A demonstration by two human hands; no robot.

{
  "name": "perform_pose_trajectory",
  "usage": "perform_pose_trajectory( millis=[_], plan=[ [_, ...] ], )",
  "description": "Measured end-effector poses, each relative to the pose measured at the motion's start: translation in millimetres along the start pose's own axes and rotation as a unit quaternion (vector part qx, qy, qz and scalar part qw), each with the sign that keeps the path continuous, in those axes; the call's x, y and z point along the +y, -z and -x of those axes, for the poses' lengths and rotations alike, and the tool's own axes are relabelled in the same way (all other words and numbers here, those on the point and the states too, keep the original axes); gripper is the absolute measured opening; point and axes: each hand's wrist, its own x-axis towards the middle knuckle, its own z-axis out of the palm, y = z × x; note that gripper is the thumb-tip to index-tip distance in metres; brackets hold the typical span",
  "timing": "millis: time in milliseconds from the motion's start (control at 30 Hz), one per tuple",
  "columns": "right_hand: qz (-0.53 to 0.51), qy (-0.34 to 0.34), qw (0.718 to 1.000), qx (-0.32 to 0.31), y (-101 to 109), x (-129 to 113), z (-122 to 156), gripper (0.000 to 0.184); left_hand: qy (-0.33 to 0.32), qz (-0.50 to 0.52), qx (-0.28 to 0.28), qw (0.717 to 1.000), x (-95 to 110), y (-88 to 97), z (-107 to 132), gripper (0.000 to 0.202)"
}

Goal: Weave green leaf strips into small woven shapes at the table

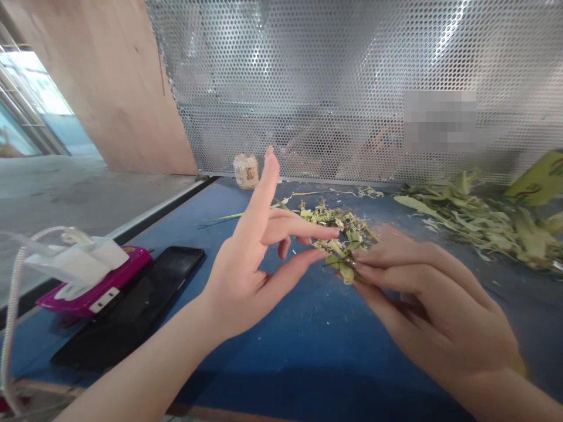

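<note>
My right hand [431, 310] pinches a small green leafy plant piece [346, 264] between the thumb and fingertips. My left hand [259, 252] is at its left side, with one finger raised upright and another stretched towards the piece. Its thumb tip is at the edge of the green piece, and a gap shows between thumb and finger. Just behind both hands lies a small pile of pale green plant scraps [325, 215]. Both hands are above a blue tabletop [281, 346].
A larger heap of leaves and husks [488, 225] is at the right, beside a yellow-green packet [539, 179]. A jar [246, 171] stands by the perforated metal panel [308, 76]. On the left lie a black phone [136, 305] and a magenta power strip [99, 287] with white plugs.
</note>
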Motion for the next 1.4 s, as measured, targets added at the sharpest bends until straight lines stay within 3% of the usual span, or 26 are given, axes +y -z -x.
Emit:
perform_pose_trajectory(
  millis=[200,533,767,1000,1267,1400],
  plan=[
    [-0.02,0.016,1.0,-0.011,1.7,0.6,0.7,0.018,-0.062,-0.015,0.036,0.997,1.3,2.9,2.7,0.086],
    [0.003,0.019,1.0,-0.017,0.9,-1.2,4.7,0.014,-0.106,-0.114,-0.036,0.987,1.4,4.9,3.5,0.09],
    [0.026,0.022,0.999,-0.029,0.8,0.3,5.2,0.016,-0.116,-0.116,-0.057,0.985,-0.6,3.0,1.0,0.081],
    [-0.036,0.023,0.999,-0.02,-7.1,2.7,4.2,0.018,-0.068,-0.096,-0.036,0.992,-3.6,-1.5,2.0,0.08],
    [-0.108,-0.059,0.992,-0.004,-13.1,4.3,1.2,0.018,-0.015,-0.054,-0.049,0.997,-10.7,-4.4,4.7,0.079],
    [-0.099,-0.027,0.994,-0.02,-15.8,5.3,1.3,0.018,0.019,-0.058,-0.056,0.997,-11.9,-5.8,6.0,0.083]
  ],
)
